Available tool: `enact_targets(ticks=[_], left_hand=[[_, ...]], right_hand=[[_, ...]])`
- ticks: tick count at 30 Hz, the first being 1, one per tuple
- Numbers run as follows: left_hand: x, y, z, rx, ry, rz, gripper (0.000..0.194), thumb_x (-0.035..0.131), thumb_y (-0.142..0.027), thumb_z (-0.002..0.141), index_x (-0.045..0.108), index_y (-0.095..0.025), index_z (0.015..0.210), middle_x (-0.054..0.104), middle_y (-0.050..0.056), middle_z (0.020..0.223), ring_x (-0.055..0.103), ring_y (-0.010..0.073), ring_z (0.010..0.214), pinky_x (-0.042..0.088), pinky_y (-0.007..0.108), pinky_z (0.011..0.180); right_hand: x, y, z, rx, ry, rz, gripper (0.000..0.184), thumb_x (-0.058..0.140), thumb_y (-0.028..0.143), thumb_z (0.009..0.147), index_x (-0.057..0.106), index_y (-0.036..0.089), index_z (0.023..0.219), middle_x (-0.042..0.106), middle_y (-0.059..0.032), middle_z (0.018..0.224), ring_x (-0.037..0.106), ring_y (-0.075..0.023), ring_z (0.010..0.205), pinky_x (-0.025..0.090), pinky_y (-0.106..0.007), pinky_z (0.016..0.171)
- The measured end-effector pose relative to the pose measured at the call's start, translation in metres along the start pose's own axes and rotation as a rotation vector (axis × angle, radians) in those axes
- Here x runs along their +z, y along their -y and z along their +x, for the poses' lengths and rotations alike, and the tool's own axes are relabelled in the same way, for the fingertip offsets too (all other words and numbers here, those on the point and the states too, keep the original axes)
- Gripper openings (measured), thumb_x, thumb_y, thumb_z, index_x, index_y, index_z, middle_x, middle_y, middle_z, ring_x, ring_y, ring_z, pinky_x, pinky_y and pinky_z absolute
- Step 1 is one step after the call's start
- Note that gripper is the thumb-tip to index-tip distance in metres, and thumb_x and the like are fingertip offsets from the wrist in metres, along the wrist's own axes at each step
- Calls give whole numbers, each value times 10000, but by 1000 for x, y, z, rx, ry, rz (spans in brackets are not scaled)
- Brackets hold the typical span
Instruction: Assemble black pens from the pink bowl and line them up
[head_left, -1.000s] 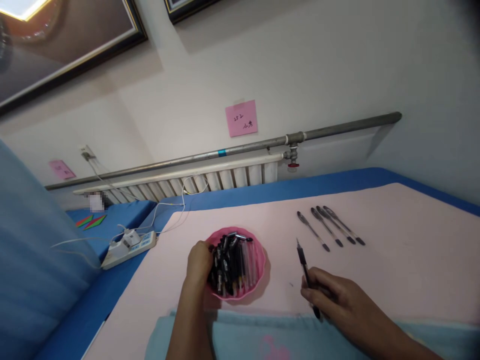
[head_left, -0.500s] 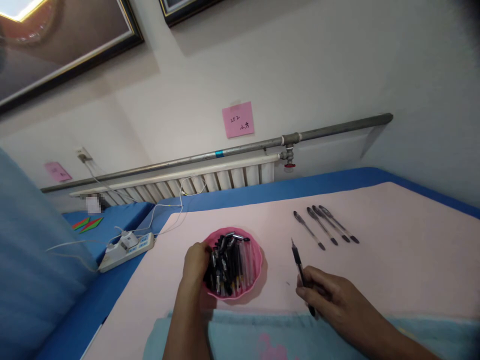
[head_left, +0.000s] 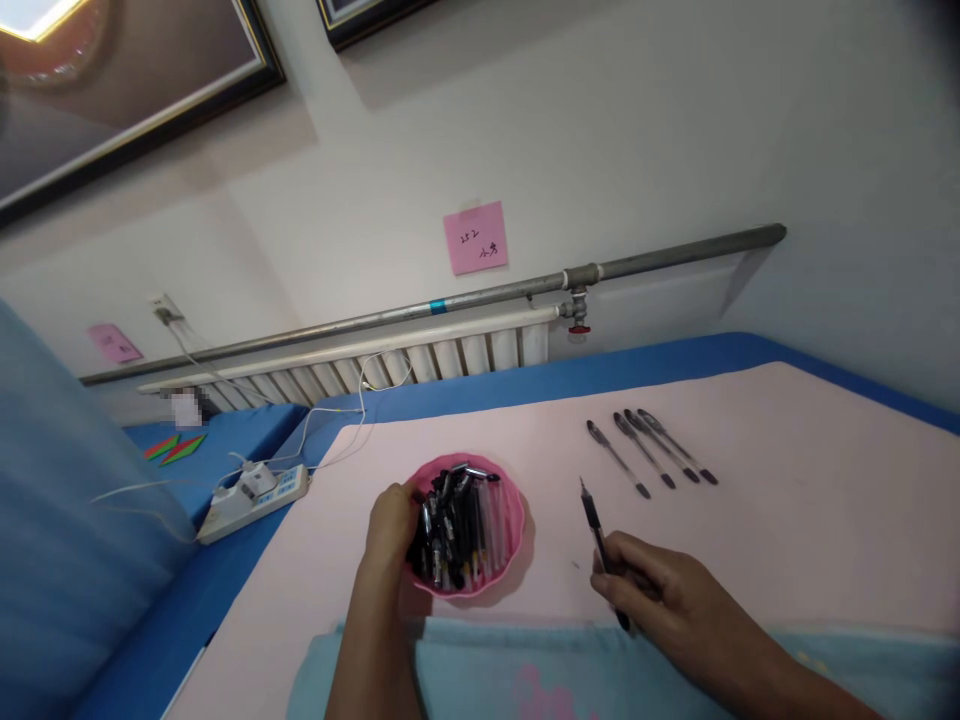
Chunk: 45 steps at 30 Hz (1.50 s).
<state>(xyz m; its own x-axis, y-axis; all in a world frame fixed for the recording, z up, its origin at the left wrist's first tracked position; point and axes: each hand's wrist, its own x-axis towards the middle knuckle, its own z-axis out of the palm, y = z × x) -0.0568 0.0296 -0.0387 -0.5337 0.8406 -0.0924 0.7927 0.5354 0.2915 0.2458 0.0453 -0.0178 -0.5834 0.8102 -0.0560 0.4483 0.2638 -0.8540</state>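
Pink bowl (head_left: 516, 520): on the pale pink sheet (head_left: 795, 500), filled with black pens (head_left: 450, 530) and some clear tubes (head_left: 496, 525) along its right side.
Left hand (head_left: 390, 525): mine, at the bowl's left rim, fingers curled; their tips are hidden, so I cannot tell whether they grip anything.
Right hand (head_left: 664, 590): closed, my thumb and fingers pinching one slim pen (head_left: 592, 510) near its middle, right of the bowl.
Slim pen: tilted, its bare metal point aimed away from me, its dark end by my palm.
Loose pens (head_left: 645, 450): four, lying slantwise on the sheet beyond my right hand, the leftmost slightly apart.
Blue towel (head_left: 465, 665): nearest me, below the bowl.
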Motion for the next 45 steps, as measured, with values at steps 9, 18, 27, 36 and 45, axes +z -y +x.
enact_targets(ticks=[9, 18, 27, 36, 45], left_hand=[[0, 1, -1, 49, -4, 15, 327, 447, -171, 774, 662, -232, 1012, 652, 84, 944, 595, 189, 830, 391, 253, 718], [1, 2, -2, 42, -23, -38, 276, 485, -123, 712, 692, -210, 874, 623, 72, 887, 580, 181, 816, 386, 252, 720], [-17, -17, -21, 27, -304, -364, 219, 472, -312, 777, 615, -157, 836, 615, 76, 939, 572, 183, 885, 413, 284, 816], [-3, -78, -70, -57, 308, -1713, 257, 769, -220, 547, 585, -160, 717, 598, -30, 607, 568, 90, 556, 460, 214, 549], [12, -96, -84, -101, 593, -2013, 180, 739, -162, 633, 619, -164, 767, 659, 5, 751, 621, 118, 721, 473, 248, 709]], right_hand=[[-1, 1, 0, -16, -19, -18, 206, 448, 290, 783, 362, 231, 605, 427, 46, 536, 430, -127, 518, 345, -228, 497], [-1, 2, 0, -20, -12, -30, 216, 449, 300, 784, 358, 230, 602, 407, 49, 545, 402, -125, 517, 326, -228, 495], [2, -1, 0, -68, -28, -49, 218, 458, 262, 786, 359, 222, 596, 394, 54, 551, 388, -118, 527, 320, -220, 493], [16, -2, -4, -122, 98, -55, 181, 476, 238, 767, 384, 217, 613, 371, 73, 545, 353, -99, 502, 279, -204, 473], [18, -6, -6, -150, 105, -76, 137, 489, 221, 778, 444, 205, 649, 398, 71, 564, 370, -94, 516, 273, -193, 477]])
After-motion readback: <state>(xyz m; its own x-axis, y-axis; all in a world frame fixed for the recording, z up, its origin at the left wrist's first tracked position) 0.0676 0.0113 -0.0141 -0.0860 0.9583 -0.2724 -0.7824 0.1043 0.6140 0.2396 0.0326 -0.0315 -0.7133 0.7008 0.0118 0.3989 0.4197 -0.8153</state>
